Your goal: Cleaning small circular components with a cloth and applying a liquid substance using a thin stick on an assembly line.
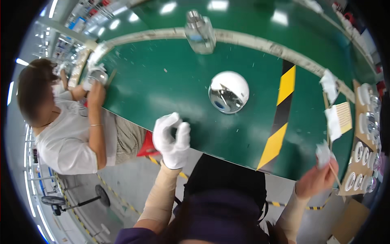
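My left hand (171,140) wears a white glove and hovers over the near table edge. Its thumb and fingers curve apart with nothing between them. At the right end of the table my bare right hand (317,179), blurred by motion, is closed on a thin wooden stick (334,174). A crumpled white cloth (323,154) shows at the fingertips; whether it is wrapped on the stick I cannot tell. Away from both hands, a shiny mirror-like dome (228,92) rests on the green tabletop (162,89).
A clear bottle with a metal cap (199,32) stands by the pale far strip. Black-and-yellow tape (280,118) crosses the table. White cloths (334,122) and a ribbed pale block (344,117) lie at right, beside cardboard trays of round parts (354,181). A co-worker (69,126) handles a round piece at left.
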Tool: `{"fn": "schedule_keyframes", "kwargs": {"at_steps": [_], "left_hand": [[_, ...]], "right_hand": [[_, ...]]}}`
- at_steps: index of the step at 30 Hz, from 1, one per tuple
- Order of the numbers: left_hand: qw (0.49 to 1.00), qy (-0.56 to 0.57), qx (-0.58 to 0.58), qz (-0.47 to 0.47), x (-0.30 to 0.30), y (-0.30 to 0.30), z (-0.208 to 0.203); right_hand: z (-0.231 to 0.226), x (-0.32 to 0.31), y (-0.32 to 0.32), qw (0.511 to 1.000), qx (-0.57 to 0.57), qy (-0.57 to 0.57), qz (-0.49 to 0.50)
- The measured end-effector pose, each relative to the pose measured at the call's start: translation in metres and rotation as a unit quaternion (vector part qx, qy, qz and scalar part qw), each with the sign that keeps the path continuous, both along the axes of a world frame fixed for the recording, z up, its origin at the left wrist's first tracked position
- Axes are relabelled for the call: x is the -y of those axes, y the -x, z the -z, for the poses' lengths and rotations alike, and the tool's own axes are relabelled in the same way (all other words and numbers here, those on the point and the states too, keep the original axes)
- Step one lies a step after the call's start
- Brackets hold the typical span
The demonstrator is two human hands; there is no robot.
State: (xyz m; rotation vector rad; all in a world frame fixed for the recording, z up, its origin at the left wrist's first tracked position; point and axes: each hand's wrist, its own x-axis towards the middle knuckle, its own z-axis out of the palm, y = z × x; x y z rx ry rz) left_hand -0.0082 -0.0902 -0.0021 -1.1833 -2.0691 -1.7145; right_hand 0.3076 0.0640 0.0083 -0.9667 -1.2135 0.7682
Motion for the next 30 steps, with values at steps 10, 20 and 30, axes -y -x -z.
{"fn": "schedule_keyframes", "kwargs": {"at_steps": [10, 20, 30], "left_hand": [[0.991, 0.015, -0.086, -0.101, 0.011, 0.006, 0.032], [0.988, 0.111, -0.036, -0.098, 0.009, 0.006, 0.014], [0.984, 0.142, -0.054, -0.09, 0.018, -0.002, 0.019]], "right_hand": [[0.011, 0.032, -0.034, 0.98, 0.14, -0.071, 0.126], [0.028, 0.057, -0.06, 0.916, 0.349, -0.179, 0.084], [0.023, 0.053, -0.102, 0.893, 0.349, -0.234, -0.161]]}}
